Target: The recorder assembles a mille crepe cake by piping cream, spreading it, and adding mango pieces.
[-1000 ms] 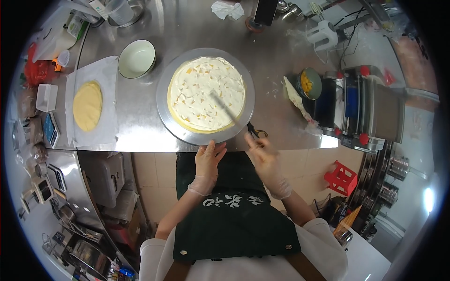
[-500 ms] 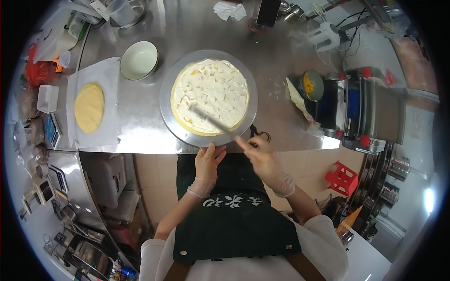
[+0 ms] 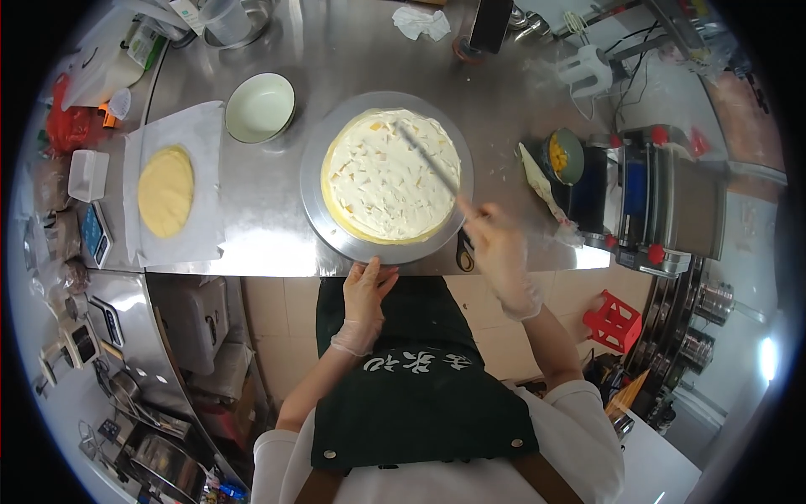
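Note:
A round cake (image 3: 369, 181), topped with white cream and small yellow pieces, sits on a metal turntable (image 3: 316, 206). My right hand (image 3: 495, 248), in a clear glove, grips a long metal spatula (image 3: 432, 164) lying across the cream's right half, its tip toward the back. My gloved left hand (image 3: 366, 294) is at the turntable's front edge with fingertips touching the rim, fingers extended and somewhat apart. Black-handled scissors (image 3: 465, 257) lie partly hidden beside the turntable's front right.
Left are a pale bowl (image 3: 259, 107), dough rounds on paper (image 3: 165, 189) and a scale (image 3: 96, 235). Right are a piping bag (image 3: 540, 189), a bowl of yellow cubes (image 3: 565, 155), a roller machine (image 3: 697, 202) and a hand mixer (image 3: 585, 71). A red stool (image 3: 613, 319) stands below.
My right hand has moved up and right, swinging the spatula from across the cake's front to its right half. The turntable and cake appear slightly farther right in view.

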A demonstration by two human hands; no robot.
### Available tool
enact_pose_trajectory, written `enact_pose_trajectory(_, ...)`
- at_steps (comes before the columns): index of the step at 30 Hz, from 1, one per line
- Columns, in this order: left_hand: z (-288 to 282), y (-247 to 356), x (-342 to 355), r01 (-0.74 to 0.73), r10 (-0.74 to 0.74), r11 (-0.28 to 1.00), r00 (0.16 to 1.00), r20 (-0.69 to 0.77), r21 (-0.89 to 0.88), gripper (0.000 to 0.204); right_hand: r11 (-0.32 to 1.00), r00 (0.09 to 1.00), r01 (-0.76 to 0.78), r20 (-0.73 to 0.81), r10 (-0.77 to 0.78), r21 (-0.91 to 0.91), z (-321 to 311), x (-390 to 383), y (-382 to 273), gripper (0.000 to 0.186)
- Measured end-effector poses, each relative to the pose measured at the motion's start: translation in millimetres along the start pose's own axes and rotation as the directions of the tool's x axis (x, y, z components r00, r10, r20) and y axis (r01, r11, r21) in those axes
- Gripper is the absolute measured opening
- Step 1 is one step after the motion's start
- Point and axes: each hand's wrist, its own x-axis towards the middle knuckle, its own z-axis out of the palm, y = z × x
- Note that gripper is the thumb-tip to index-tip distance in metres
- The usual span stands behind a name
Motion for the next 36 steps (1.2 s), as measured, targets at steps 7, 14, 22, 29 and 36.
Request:
enact_pose_trajectory(7,-26,24,13,-0.025,0.027,0.998,0.999,-0.039,0.052,0.015,0.87,0.912,-0.41,0.116,0.394,0.272,-14,-5,-22,0.051)
enact_pose_trajectory(14,-40,51,26,-0.084,0.09,0.982,0.996,-0.027,0.167,0.013,1.0,0.999,0.023,0.032,-0.022,-0.014,2,-37,-37,0.059)
enact_pose_trajectory(22,-41,62,27,-0.106,0.115,0.974,0.993,-0.037,0.201,0.013,0.984,0.995,0.012,-0.093,-0.029,-0.176,-1,-41,-6,0.056)
enact_pose_trajectory(29,-48,49,24,-0.237,0.25,0.965,0.96,-0.124,0.111,0.041,0.898,0.866,-0.432,-0.24,0.438,0.078,48,-56,120,0.049)
enact_pose_trajectory(36,-47,36,23,-0.386,0.387,0.922,0.914,-0.12,0.038,0.033,0.894,0.845,-0.449,-0.322,0.427,0.005,88,-48,183,0.045)
